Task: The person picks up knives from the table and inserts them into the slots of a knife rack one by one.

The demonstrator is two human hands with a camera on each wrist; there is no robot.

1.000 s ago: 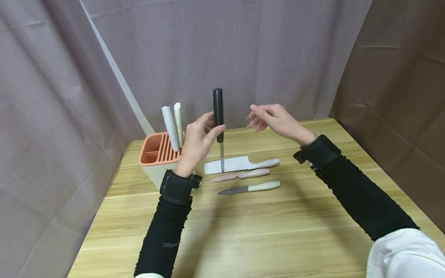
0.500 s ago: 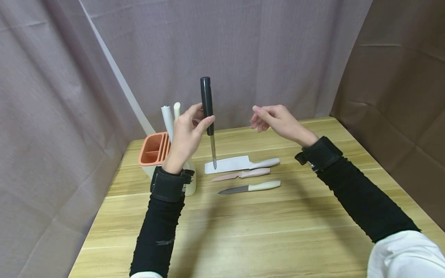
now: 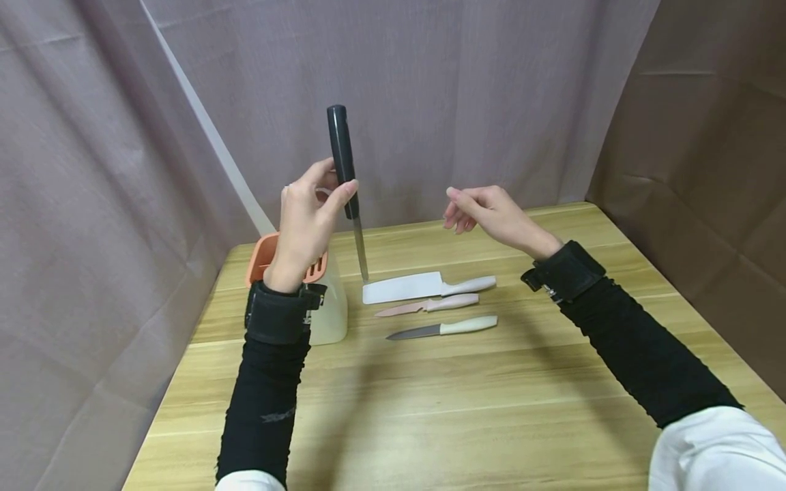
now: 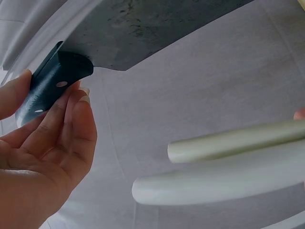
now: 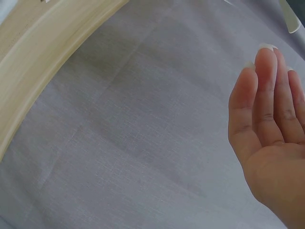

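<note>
The left hand (image 3: 307, 225), pinching the black-handled steel knife (image 3: 345, 184), has carried it up toward ten o'clock over the orange-topped slotted knife block (image 3: 319, 314), suggesting insertion comes next, while the right hand (image 3: 485, 215) stays relaxed, holding nothing.

Even, soft indoor light, faint shadows on wood — wrist views blurred, warped

- I can read no text, label, brand, number or sign in any of my views.
- The black-handled knife (image 3: 344, 164) in my left hand (image 3: 305, 225) shows two pale rivets on its handle in the left wrist view, but no lettering.
- The knife block (image 3: 328, 310) and the knives on the desk (image 3: 491, 395) carry no markings I can make out.
</note>
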